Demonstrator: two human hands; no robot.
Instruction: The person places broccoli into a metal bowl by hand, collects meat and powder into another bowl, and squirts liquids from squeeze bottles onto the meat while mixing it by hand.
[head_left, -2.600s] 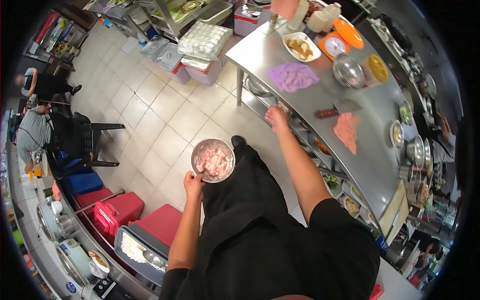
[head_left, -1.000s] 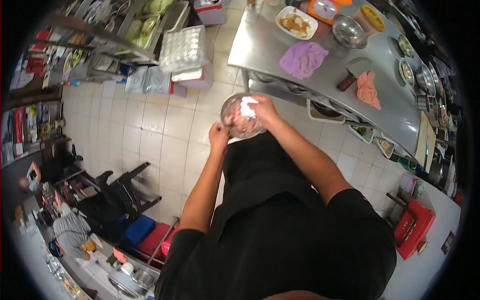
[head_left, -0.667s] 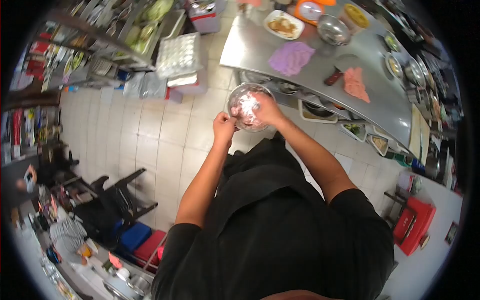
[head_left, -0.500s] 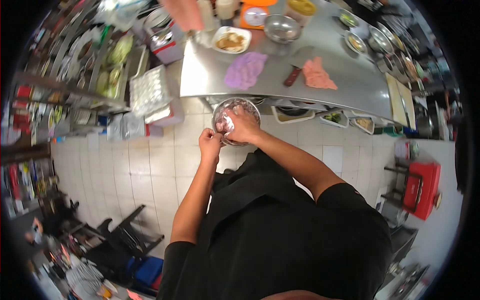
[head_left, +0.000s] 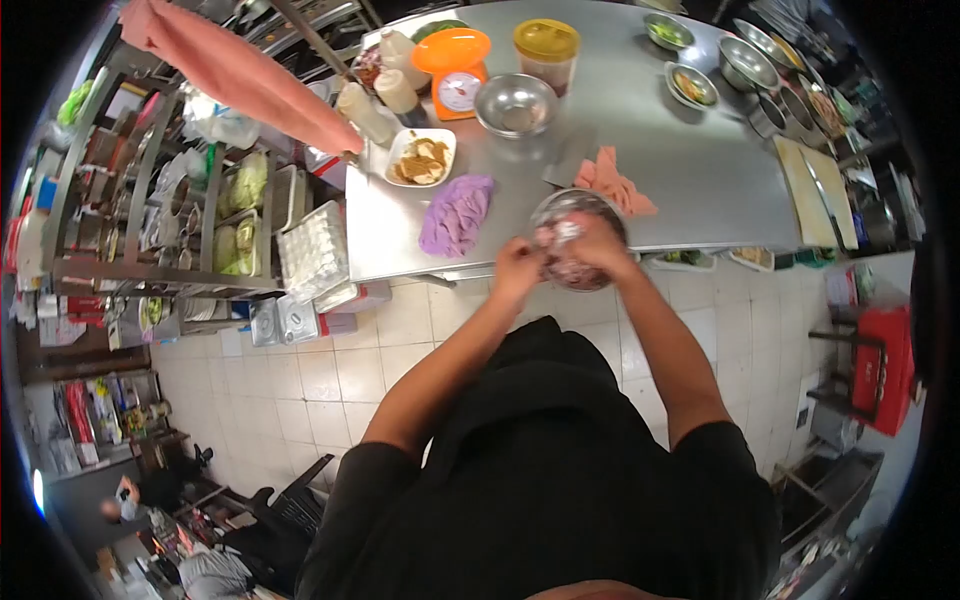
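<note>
In a busy kitchen, the head view shows us bringing a round, shiny metal mixing bowl [head_left: 574, 193] up to the near edge of a stainless-steel bench [head_left: 700, 200], after holding it out over the tiled floor a moment ago. That puts the bowl beside a crumpled salmon-pink cloth [head_left: 612, 184], with the bench surface now close by; whether its base touches the metal, we cannot tell. Our left hand [head_left: 516, 268] is closed at the rim. Our right hand [head_left: 600, 244] reaches inside, among pale pink raw meat pieces [head_left: 572, 272] and a patch of white substance [head_left: 568, 231]; motion blur leaves us unable to tell whether its fingers are gripping anything. Farther left on the bench lie a rumpled purple cloth [head_left: 456, 214] and a square white dish of brown-topped food [head_left: 421, 162].
</note>
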